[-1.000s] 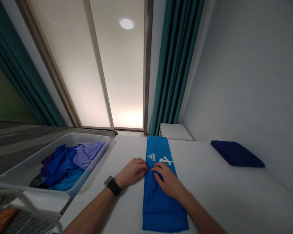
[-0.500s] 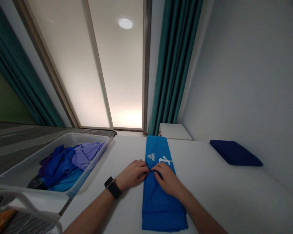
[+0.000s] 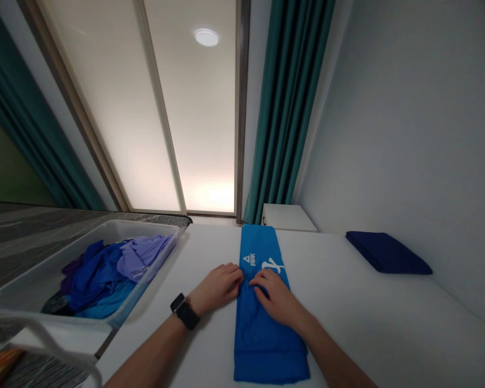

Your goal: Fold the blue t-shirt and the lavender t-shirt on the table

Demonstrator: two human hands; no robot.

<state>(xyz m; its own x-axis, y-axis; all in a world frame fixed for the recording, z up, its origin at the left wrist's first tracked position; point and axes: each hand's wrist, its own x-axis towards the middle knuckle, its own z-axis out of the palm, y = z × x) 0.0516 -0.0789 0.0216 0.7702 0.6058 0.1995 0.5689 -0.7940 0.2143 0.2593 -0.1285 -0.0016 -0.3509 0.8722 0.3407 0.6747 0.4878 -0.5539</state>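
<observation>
A bright blue garment point(image 3: 262, 334), folded into a long narrow strip with a white logo near its far end, lies on the white table point(image 3: 359, 318). My left hand point(image 3: 216, 288) rests at the strip's left edge, fingers curled and pinching the cloth. My right hand point(image 3: 277, 299) lies on top of the strip at its middle, fingers bent and pressing the fabric. A black watch sits on my left wrist.
A clear plastic bin point(image 3: 36, 285) at the left holds several blue and purple clothes point(image 3: 109, 269). A folded dark navy cloth point(image 3: 388, 253) lies at the table's far right by the wall. A white box point(image 3: 286, 218) and teal curtains point(image 3: 286, 108) stand behind.
Both hands stay at the middle of the blue strip; only the view has shifted slightly.
</observation>
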